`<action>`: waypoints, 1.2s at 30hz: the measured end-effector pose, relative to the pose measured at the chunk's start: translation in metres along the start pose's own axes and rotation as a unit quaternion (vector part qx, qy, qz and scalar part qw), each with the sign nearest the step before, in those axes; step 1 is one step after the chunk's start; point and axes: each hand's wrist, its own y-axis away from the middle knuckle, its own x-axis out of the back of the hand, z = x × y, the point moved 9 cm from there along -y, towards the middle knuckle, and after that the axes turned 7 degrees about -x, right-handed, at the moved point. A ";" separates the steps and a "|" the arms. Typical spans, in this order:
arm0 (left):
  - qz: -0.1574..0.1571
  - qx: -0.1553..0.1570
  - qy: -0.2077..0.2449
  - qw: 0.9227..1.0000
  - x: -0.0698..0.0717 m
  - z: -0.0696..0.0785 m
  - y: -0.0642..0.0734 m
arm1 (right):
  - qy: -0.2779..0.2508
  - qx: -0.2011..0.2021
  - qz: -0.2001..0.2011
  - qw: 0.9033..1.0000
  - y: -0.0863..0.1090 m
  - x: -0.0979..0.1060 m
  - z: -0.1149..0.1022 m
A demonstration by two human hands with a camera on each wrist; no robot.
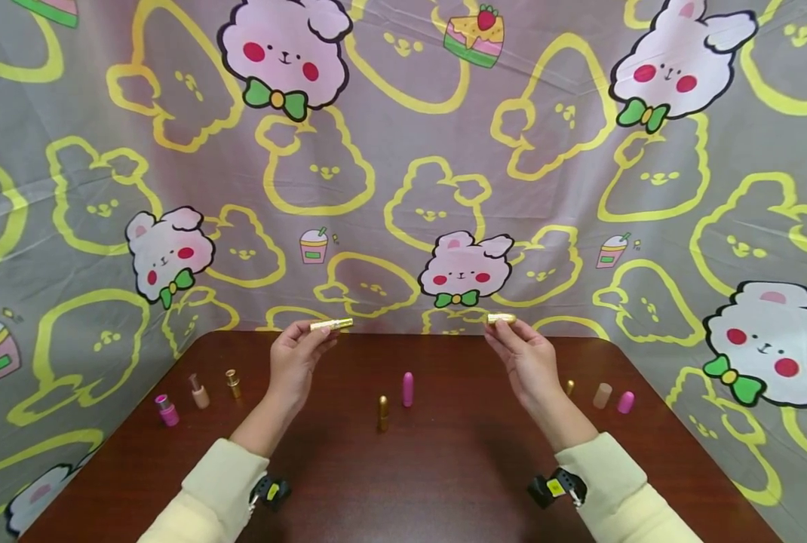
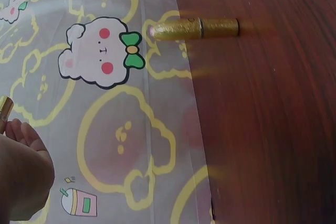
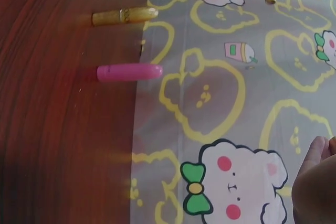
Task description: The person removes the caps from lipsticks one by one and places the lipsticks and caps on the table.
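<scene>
While our left grip (image 1: 296, 360) pinches a gold tube (image 1: 341, 323) and our right grip (image 1: 531, 362) another gold piece (image 1: 501, 317), we see both partly hidden.

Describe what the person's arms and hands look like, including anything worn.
The pale cream-yellow fabric left sleeve and matching right sleeve end in broad cuffs. Beside them sit a black strapped left wrist device and black right wrist device, each with a yellow patch. Left hand and right hand are gloveless.

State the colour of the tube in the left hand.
The tube is shiny gold; the head view shows it best.
</scene>
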 end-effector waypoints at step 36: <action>0.044 -0.009 -0.030 0.999 0.064 0.031 -0.003 | 0.081 0.020 0.013 0.996 0.003 0.072 -0.037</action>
